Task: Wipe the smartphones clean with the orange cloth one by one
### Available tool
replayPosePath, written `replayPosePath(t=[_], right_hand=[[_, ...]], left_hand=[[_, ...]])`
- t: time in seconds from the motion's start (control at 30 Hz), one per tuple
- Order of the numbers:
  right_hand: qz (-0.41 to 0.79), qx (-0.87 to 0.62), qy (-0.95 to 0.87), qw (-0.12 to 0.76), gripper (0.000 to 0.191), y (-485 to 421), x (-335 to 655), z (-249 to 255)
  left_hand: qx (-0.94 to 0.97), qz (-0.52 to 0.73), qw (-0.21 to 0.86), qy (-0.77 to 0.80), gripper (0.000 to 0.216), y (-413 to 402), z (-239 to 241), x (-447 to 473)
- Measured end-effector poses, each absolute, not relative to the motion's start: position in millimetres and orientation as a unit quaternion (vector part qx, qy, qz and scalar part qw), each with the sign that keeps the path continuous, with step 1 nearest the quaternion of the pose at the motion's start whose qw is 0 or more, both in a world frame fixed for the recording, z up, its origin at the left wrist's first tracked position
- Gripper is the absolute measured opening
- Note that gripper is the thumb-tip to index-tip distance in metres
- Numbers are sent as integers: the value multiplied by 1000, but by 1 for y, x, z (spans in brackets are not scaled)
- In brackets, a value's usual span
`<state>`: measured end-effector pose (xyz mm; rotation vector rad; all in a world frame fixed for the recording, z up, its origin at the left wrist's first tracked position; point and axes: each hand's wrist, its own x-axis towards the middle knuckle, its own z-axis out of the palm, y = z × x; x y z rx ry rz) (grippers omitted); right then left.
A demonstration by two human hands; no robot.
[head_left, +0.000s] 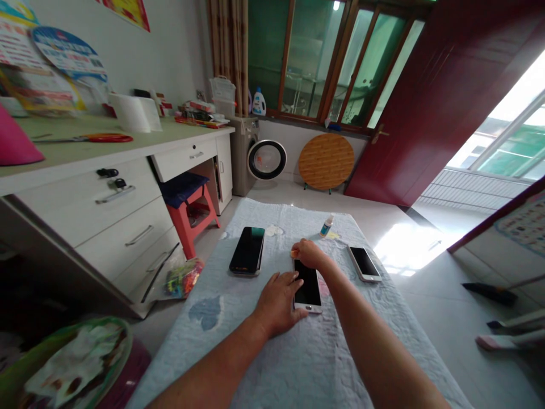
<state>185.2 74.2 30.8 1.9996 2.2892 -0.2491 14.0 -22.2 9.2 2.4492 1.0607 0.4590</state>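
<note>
A white-framed smartphone (pixel 308 287) lies face up on the quilted blue cloth in front of me, its screen dark. My left hand (pixel 279 301) holds it from the left, fingertips over the screen's edge and thumb at the bottom edge. At the phone's top end, my right hand (pixel 310 254) is closed on a small orange piece (pixel 294 254), mostly hidden by the fingers; I cannot make out its kind. To the left lies a larger black smartphone (pixel 248 250). Another white smartphone (pixel 365 263) is on the right. Beyond my right hand stands a small spray bottle (pixel 326 226).
The blue quilted cloth (pixel 255 375) covers the surface under the phones. Left are a white desk (pixel 128 210), a red stool (pixel 193 216) and a waste bin (pixel 123 363). Behind stand a washing machine (pixel 246 153) with its door open and a round wooden tabletop (pixel 326 161).
</note>
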Motion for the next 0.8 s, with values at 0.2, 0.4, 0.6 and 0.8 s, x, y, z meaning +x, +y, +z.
replayPosePath(t=[0.2,0.4,0.6,0.8], right_hand=[[-78,663,741,69,28,69,210,38],[-74,662,741,84,26,64,215,46],[-76,634,766,74,27,76,182,40],[-77,627,772,61,28,78,178,33]], left_hand=[[886,169,197,384,65,-23,10,14],[890,156,213,371,66,-20,6,13],[890,161,220,365,66,-19,4,13],[885,170,219,374,67,-21,6,12]])
